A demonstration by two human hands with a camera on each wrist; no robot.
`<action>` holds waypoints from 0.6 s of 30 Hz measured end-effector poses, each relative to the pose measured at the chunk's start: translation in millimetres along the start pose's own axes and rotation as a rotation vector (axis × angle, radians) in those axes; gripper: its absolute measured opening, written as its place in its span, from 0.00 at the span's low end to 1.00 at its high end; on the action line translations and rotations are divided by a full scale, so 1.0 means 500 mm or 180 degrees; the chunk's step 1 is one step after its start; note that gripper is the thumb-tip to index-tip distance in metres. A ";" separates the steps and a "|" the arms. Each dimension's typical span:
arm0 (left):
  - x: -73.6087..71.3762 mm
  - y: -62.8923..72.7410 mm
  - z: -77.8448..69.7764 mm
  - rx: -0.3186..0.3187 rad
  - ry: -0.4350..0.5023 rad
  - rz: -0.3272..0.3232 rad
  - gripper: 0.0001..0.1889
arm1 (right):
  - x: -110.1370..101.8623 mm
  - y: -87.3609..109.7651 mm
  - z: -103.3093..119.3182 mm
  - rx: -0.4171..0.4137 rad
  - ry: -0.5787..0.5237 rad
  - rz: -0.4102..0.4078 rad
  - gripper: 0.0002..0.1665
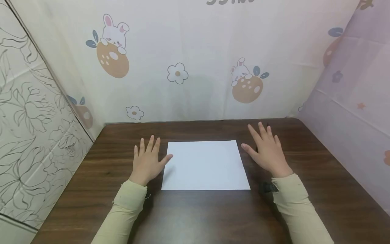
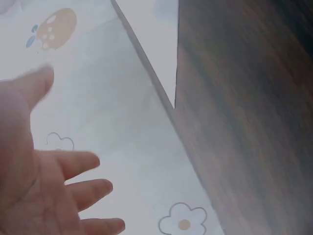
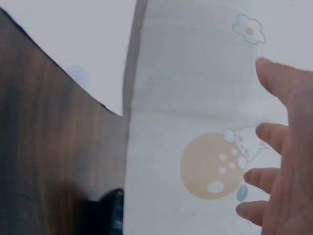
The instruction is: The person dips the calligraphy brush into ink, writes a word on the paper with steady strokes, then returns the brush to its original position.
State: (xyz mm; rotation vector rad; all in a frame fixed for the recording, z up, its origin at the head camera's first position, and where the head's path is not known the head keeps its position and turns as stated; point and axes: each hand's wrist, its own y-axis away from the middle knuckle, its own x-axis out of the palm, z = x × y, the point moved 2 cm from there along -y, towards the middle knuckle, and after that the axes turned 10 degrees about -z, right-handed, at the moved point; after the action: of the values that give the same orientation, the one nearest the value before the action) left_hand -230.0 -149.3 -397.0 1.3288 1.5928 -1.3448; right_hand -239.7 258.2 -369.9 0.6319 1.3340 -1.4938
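A white sheet of paper (image 1: 205,166) lies flat on the dark wooden table (image 1: 195,217). My left hand (image 1: 147,164) hovers by its left edge with fingers spread and the thumb over the paper's border. My right hand (image 1: 268,152) is off the sheet's right side, also with spread fingers. Neither hand holds anything. In the left wrist view the fingers (image 2: 80,164) stand apart, and the paper's corner (image 2: 164,58) shows beyond. The right wrist view has the fingers (image 3: 264,178) extended, with the sheet (image 3: 93,54) at upper left.
A pale curtain (image 1: 201,95) printed with rabbits and flowers hangs behind the table. A panel with line-drawn flowers (image 1: 27,135) stands on the left, and another printed cloth (image 1: 359,112) on the right. A black object (image 3: 110,215), its kind unclear, is partly visible in the right wrist view.
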 end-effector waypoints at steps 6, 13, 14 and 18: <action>-0.026 0.004 -0.011 0.0157 0.0046 -0.0392 0.33 | -0.040 -0.010 -0.007 -0.0028 -0.0240 -0.0490 0.43; -0.049 0.022 -0.021 0.0497 0.0123 -0.0907 0.22 | -0.081 -0.031 -0.035 0.0097 -0.0660 -0.0782 0.37; -0.050 0.026 -0.022 0.0561 0.0139 -0.0984 0.21 | -0.086 -0.035 -0.040 0.0135 -0.0720 -0.0778 0.36; -0.053 0.044 -0.030 0.0766 0.0148 -0.1111 0.19 | -0.106 -0.051 -0.067 0.0365 -0.0883 -0.0579 0.37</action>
State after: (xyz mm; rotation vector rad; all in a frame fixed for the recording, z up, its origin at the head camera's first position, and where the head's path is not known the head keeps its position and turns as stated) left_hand -200.2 -143.2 -375.0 1.2642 1.7995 -1.7738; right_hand -250.5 304.4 -321.6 0.3643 1.1205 -1.7449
